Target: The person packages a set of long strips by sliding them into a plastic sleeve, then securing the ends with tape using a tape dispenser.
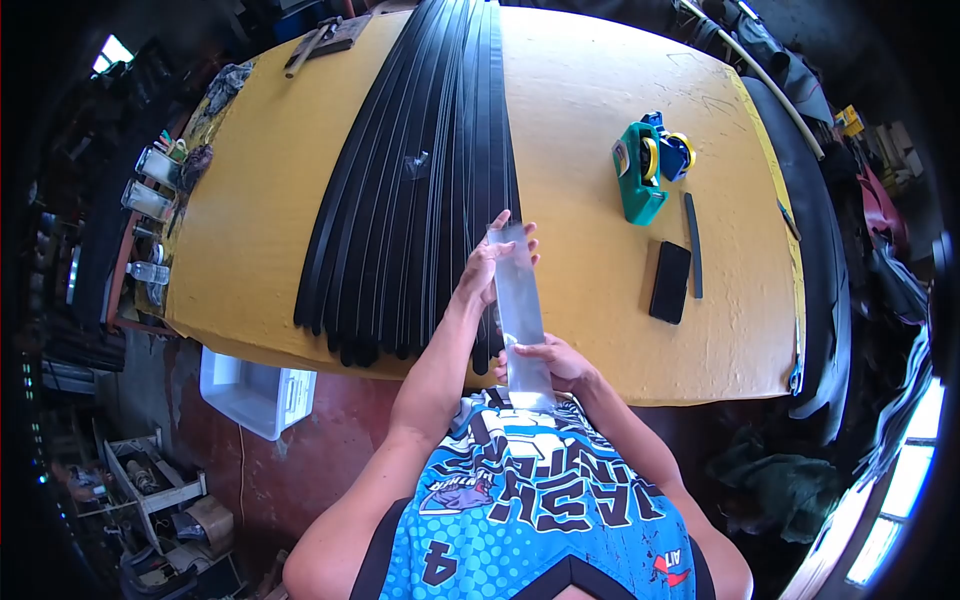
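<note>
Between my two hands is a long, clear, flat strip (521, 300) that looks like plastic, running from the table's front edge toward my chest. Its far end is gripped by my left hand (488, 262), thumb on top and fingertips showing past the right edge. Lower down, my right hand (556, 360) pinches the strip near its close end, with the thumb across its face. Long black strips (420, 190) that look like leather belts lie side by side under and beyond my left forearm, with a small clear scrap (417, 165) on them.
Right on the yellow table (570, 300) are a green tape dispenser (640, 180), a blue tape dispenser (677, 150), a phone (670, 283) and a short dark strip (693, 245). A hammer (312, 48) lies at the far left. A white bin (245, 392) stands below the front edge.
</note>
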### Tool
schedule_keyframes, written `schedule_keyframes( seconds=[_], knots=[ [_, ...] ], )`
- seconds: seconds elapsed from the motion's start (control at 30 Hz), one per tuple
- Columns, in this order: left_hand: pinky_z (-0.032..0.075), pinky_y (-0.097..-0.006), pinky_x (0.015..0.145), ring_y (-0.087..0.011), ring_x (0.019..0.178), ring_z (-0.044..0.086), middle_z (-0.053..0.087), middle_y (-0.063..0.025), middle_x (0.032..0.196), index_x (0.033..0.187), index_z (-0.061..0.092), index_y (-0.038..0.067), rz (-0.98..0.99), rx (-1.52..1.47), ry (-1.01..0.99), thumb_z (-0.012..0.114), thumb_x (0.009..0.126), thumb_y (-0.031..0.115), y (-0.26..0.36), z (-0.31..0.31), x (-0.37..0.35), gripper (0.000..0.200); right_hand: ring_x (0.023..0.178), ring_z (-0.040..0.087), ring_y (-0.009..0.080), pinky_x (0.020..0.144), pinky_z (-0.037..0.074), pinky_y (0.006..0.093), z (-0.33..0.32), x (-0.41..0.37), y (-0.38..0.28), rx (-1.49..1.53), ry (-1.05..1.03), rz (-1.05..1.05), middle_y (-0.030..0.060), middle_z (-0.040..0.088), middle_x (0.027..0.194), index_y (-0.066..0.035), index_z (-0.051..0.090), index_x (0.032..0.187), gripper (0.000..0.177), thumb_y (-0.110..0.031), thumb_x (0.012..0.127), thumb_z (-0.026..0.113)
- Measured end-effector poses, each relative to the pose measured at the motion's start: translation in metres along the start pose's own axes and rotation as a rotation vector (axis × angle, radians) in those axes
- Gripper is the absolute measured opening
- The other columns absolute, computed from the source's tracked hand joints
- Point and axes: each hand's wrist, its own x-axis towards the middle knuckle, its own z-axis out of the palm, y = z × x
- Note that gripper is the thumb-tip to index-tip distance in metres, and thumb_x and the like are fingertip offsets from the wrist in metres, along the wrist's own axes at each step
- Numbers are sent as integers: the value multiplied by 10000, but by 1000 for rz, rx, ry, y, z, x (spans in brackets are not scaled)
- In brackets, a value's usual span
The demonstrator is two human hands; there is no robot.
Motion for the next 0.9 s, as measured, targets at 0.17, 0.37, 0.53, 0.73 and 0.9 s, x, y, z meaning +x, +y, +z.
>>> schedule_keyframes(
  seconds=[0.17, 0.37, 0.53, 0.73, 0.9],
  knots=[
    [421, -481, 956, -339, 1167, 472, 467, -222, 1258, 1335, 314, 32, -75, 35, 5, 477, 877, 176, 3, 3, -5, 507, 818, 629, 238, 732, 527, 370, -6, 2, 1, -49, 10, -2, 117, 593, 879, 25, 357, 1247, 399, -120, 907, 506],
    [380, -520, 978, -411, 1202, 420, 420, -272, 1289, 1338, 303, -14, -242, 59, -125, 494, 864, 459, -3, -11, -32, 697, 760, 636, 237, 679, 537, 352, -12, 4, -2, -56, 43, -42, 117, 601, 849, 30, 481, 1064, 199, -102, 914, 484],
    [407, -508, 956, -391, 1164, 465, 457, -259, 1257, 1330, 325, 5, -301, -70, -159, 521, 852, 479, -2, -13, -43, 701, 746, 636, 237, 668, 541, 351, -9, 5, -2, -68, 49, -28, 124, 605, 851, 25, 475, 1044, 171, -92, 919, 469],
    [486, -429, 904, -284, 1016, 579, 543, -189, 1157, 1281, 392, -4, -53, 89, -45, 541, 855, 65, 26, 6, -16, 457, 745, 638, 247, 688, 540, 369, -6, 2, 0, -91, 76, 80, 136, 615, 859, 24, 478, 1052, 179, -82, 908, 486],
    [503, -401, 900, -276, 998, 595, 538, -192, 1168, 1258, 416, -3, -31, 101, -77, 461, 837, -75, 36, 11, -6, 429, 782, 641, 255, 695, 534, 357, -3, 0, -5, -94, 23, 28, 160, 628, 884, 32, 490, 1061, 211, -92, 893, 522]
  ],
)
